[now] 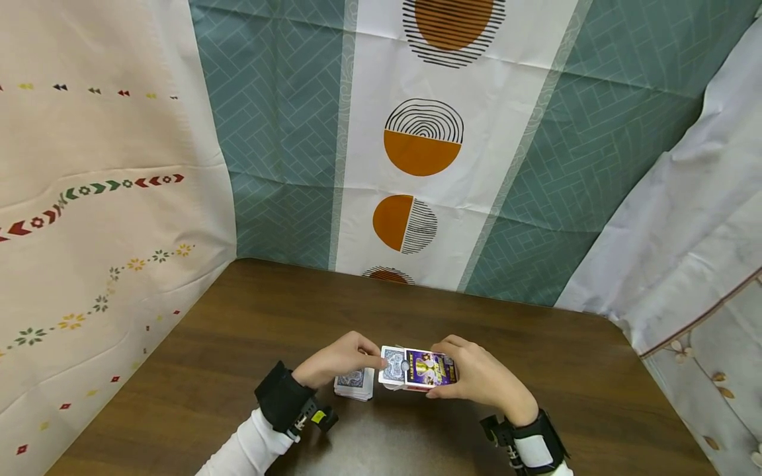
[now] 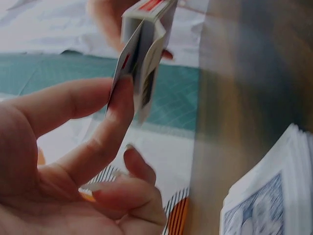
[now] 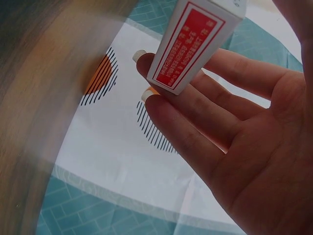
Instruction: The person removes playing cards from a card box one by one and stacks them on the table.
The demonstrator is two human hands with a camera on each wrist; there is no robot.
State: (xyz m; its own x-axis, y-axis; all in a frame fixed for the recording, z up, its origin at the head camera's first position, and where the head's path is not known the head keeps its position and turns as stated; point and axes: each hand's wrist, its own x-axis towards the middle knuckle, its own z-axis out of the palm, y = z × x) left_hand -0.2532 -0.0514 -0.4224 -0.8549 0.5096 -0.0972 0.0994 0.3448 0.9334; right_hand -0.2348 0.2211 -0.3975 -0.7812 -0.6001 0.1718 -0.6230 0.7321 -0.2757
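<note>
My right hand [image 1: 481, 375] grips a small purple-fronted playing-card box [image 1: 430, 368] by its right end, held above the table. Red and white printing covers the narrow side of that card box [image 3: 188, 46] in the right wrist view. Out of its left end sticks a playing card [image 1: 393, 363] with a patterned blue-grey back. My left hand [image 1: 342, 359] pinches this card between thumb and finger, its other fingers loosely bent. The left wrist view shows the playing card [image 2: 128, 56] beside the box's open flap. Below the left hand lies a stack of playing cards [image 1: 355, 385], back side up.
The brown wooden table [image 1: 286, 311] runs back to a hanging cloth [image 1: 411, 218] with orange circles and teal bands. Pale patterned cloth [image 1: 119, 264] hangs along the left side, and white cloth [image 1: 673, 218] along the right.
</note>
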